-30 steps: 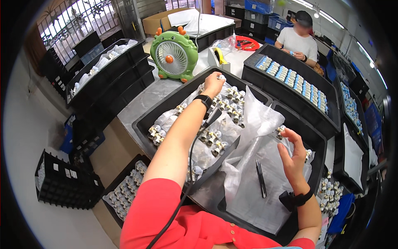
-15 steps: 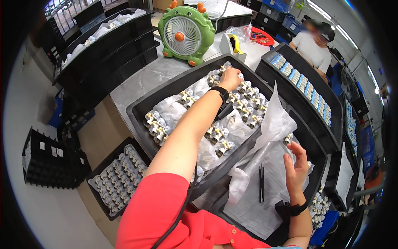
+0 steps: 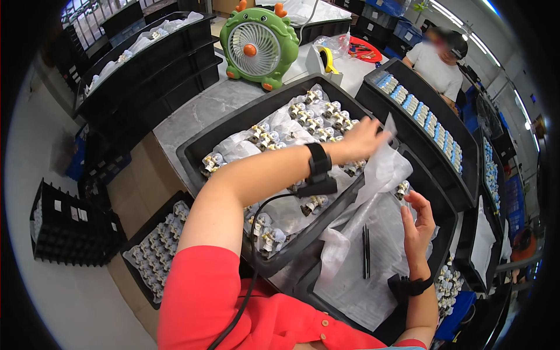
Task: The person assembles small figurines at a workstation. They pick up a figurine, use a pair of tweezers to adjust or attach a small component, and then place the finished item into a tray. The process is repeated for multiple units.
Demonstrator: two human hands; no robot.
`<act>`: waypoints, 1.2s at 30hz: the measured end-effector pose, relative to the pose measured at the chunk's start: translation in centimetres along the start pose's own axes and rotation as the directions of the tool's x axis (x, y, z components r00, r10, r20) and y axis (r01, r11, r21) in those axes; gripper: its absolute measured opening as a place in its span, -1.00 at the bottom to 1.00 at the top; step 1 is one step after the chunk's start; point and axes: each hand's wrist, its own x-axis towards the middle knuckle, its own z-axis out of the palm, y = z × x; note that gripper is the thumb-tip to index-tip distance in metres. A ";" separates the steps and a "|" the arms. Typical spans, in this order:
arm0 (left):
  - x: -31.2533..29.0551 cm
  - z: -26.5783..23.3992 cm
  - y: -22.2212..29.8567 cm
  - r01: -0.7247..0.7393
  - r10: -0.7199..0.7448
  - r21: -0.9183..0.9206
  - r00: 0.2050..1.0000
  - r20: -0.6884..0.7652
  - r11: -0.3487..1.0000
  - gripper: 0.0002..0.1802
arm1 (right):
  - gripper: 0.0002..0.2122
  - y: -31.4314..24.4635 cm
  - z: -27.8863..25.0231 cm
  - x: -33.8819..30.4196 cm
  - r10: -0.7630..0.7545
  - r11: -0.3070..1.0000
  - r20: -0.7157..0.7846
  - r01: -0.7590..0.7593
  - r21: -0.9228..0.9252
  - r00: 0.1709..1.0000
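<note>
My left hand [image 3: 363, 142] reaches across a black tray [image 3: 265, 265] and hovers by its right wall, beside a raised sheet of white wrapping [image 3: 382, 175]. Its fingers are smeared, so I cannot see whether they hold anything. Small figurines [image 3: 309, 121] with white and yellow bodies and rounded pale tops stand in groups on thin white sheeting in that tray. Over the second black tray [image 3: 446, 219], my right hand [image 3: 417, 226] is open, thumb and fingers apart, nothing between them. One figurine [image 3: 401, 189] is just beyond its fingertips.
A dark pen-like stick [image 3: 366, 252] lies on the sheeting in the second tray. A green fan [image 3: 259, 49] and a yellow tape dispenser [image 3: 328, 61] stand at the back. Further trays of figurines [image 3: 423, 119] are at the right, near a seated person [image 3: 437, 64].
My left hand has moved from the tray's far end toward me and right, to the white sheet, uncovering figurines at the far end. My right hand stays nearly in place.
</note>
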 end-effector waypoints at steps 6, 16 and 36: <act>-5.8 1.1 4.7 -0.313 0.143 0.289 0.861 0.488 0.905 -0.39 | -0.72 0.1 0.0 0.4 -0.036 0.999 -0.009 0.035 -0.037 0.999; -5.9 -0.8 4.7 -0.217 0.087 0.135 0.776 0.624 0.967 -0.44 | -0.78 1.3 -0.3 1.0 -0.090 0.991 0.019 0.091 -0.102 0.996; -26.3 -13.7 23.2 -0.776 0.767 -0.406 0.598 -0.232 0.482 -0.71 | -0.77 6.7 -1.5 2.2 0.038 0.974 -0.023 -0.042 -0.221 0.999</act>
